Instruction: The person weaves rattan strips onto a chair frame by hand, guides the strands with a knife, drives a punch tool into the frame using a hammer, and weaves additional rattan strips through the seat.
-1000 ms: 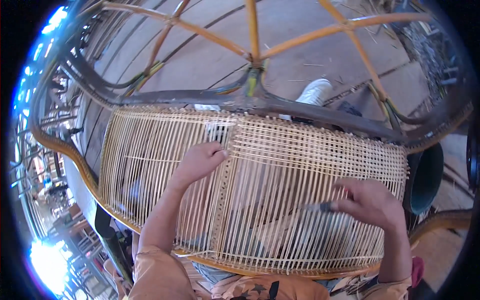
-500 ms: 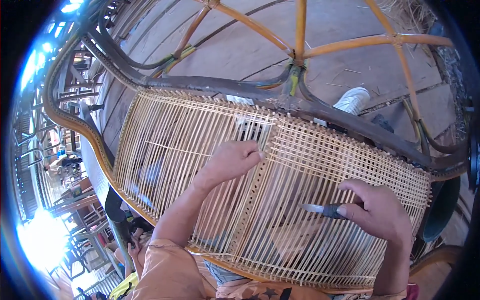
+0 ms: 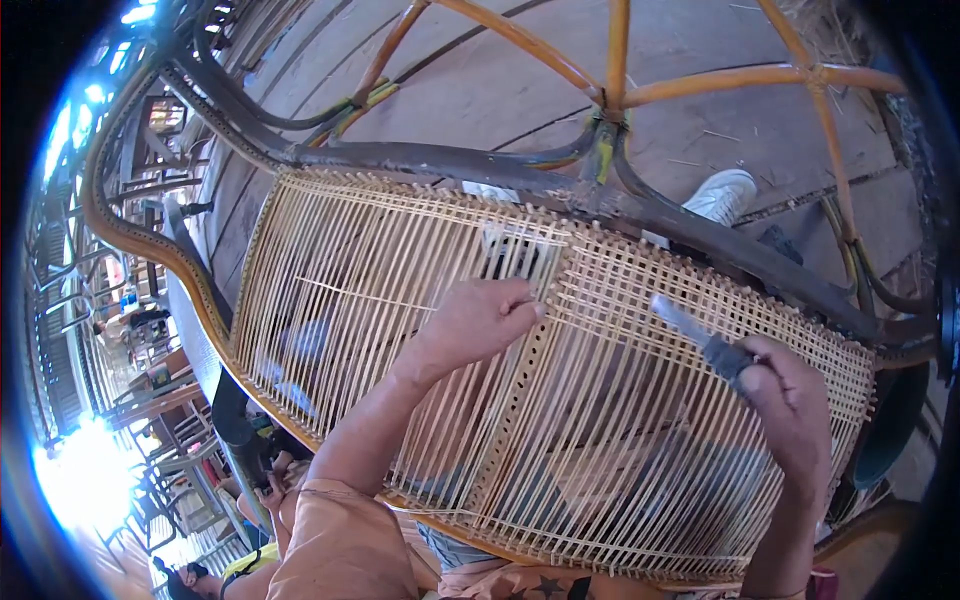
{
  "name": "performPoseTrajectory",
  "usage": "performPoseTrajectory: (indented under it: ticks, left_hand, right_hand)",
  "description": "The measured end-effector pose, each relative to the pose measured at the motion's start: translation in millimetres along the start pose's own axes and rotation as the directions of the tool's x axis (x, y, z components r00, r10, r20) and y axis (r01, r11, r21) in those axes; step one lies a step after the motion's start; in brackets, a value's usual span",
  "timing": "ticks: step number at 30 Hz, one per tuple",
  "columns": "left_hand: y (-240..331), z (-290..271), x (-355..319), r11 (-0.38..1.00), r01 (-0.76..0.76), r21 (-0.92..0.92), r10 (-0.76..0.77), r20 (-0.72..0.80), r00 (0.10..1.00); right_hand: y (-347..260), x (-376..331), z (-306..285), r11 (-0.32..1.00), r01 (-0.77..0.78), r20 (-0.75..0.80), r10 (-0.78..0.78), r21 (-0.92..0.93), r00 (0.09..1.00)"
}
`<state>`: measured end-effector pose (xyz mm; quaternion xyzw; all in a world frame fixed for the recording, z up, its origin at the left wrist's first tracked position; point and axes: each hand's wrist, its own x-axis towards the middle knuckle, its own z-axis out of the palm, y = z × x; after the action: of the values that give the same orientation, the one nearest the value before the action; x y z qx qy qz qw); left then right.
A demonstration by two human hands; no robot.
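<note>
a floor of wide grey boards (image 3: 500,90) runs across the far part of the scene, with bright daylight flaring at the far left and lower left, where stacked furniture frames (image 3: 130,330) stand in a row. over the boards lies a big chair frame: orange rattan poles (image 3: 620,60) meet at a bound joint far in the middle, and a dark curved rail (image 3: 420,160) sweeps from the far left round to the right edge. below that rail stretches the woven cane panel (image 3: 620,470), pale strands running near to far with crossing strands packed more densely on its right half and only a few on its left half. your left hand (image 3: 478,320) lies palm down on the panel near its middle, fingers together and bent, fingertips pressing the strands just beside the edge of the denser weave; it grips nothing that can be seen. your right hand (image 3: 790,400) is closed around the dark handle of a small knife (image 3: 700,335), whose pale blade points up and left over the weave, apart from your left hand. a white shoe (image 3: 725,195) rests on the boards beyond the rail, to the right of the joint. your orange sleeve (image 3: 345,540) comes in from the near edge.
</note>
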<state>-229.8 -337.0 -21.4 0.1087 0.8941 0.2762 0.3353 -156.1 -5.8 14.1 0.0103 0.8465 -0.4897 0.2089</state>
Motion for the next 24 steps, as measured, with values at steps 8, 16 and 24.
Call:
performPoseTrajectory:
  ticks: [8,16,24]
  left_hand:
    - [47,2,-16,0.723,-0.021,0.690,0.388,-0.380,0.840]
    - [53,38,10,0.735,-0.350,0.581,0.548,-0.205,0.811]
    - [48,45,22,0.641,-0.408,0.650,0.585,-0.070,0.808]
  right_hand:
    - [10,-63,52,0.487,-0.430,0.035,0.631,0.760,0.775]
    - [-12,-44,91,0.812,-0.355,0.043,0.379,0.463,0.924]
    - [-15,-23,103,0.870,-0.408,0.124,0.389,0.275,0.913]
